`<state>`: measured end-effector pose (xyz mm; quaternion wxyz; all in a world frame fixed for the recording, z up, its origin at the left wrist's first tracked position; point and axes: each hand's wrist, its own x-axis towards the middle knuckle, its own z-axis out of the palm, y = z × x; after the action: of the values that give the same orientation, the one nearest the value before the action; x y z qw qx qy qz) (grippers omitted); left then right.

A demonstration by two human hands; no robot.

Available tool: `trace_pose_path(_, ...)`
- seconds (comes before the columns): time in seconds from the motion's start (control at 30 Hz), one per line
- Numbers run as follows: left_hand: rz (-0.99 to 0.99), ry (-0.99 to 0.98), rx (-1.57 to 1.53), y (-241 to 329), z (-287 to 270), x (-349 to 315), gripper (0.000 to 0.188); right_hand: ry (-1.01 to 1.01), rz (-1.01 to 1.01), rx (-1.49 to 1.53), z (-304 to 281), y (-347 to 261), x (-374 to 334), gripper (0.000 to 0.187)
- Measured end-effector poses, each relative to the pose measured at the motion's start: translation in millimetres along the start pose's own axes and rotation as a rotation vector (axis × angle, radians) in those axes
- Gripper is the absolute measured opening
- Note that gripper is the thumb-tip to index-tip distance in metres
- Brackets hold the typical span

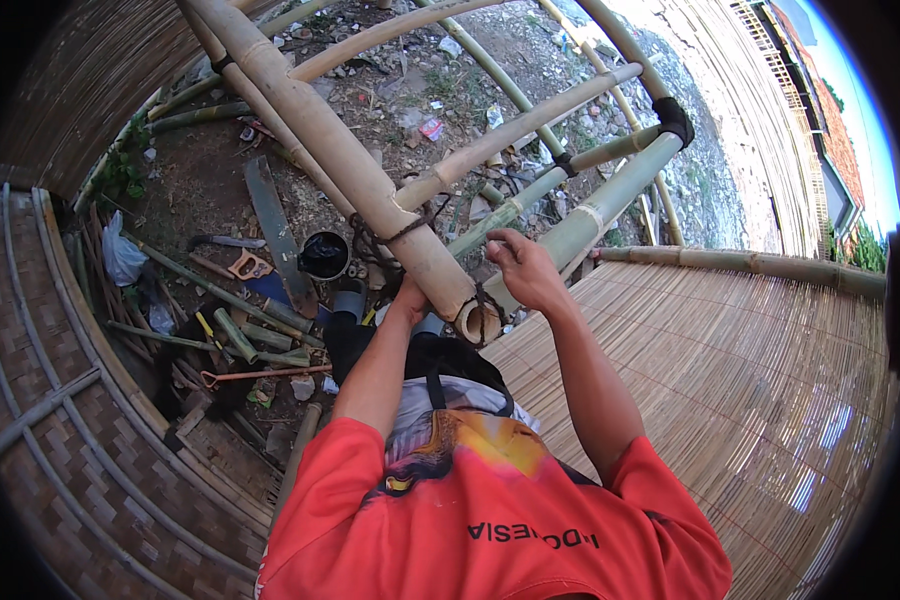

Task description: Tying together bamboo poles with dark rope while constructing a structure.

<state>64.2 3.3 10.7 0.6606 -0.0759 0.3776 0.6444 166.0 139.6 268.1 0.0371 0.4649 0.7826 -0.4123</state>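
A thick bamboo pole (345, 145) slants down toward me, its open cut end facing me. Dark cord (410, 225) is wound where a thinner bamboo crosspiece (510, 135) meets it. More cord (482, 305) loops round the pole's cut end. My left hand (410, 300) is at the left side of the pole near that end; the pole hides its fingers. Over a greenish bamboo pole (580, 225) on the right, my right hand (525, 268) has its fingers curled, with thumb and fingertips close together. Whatever may be between them is too small to make out.
A bamboo-slat screen (690, 370) lies at the right, a woven bamboo panel (100, 470) at the left. On the ground are a handsaw (250, 265), a black bucket (325, 255), a plank (273, 225), cut bamboo pieces (255, 335) and a plastic bag (122, 255).
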Motion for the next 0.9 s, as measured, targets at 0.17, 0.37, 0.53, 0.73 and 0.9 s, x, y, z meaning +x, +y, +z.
trace_pose_path(0.17, -0.137, -0.295, 0.073, 11, 6, 1, 0.029, -0.152, 0.177, -0.057, 35, 25, 76, 0.05)
trace_pose_path(0.37, -0.212, -0.294, 0.03, 2, -29, 16, 0.03, -0.238, 0.407, -0.017, 80, 60, 116, 0.075)
trace_pose_path(0.53, -0.252, -0.121, -0.014, 2, -23, 2, 0.029, -0.154, 0.434, 0.246, 93, 69, 113, 0.074)
trace_pose_path(0.73, -0.221, 0.293, -0.124, 19, -25, -95, 0.015, 0.142, 0.152, 0.148, 47, 27, 63, 0.057)
trace_pose_path(0.9, -0.361, 0.544, 0.009, 25, -21, -185, 0.01, 0.628, -0.132, 0.127, 35, 12, -25, 0.019)
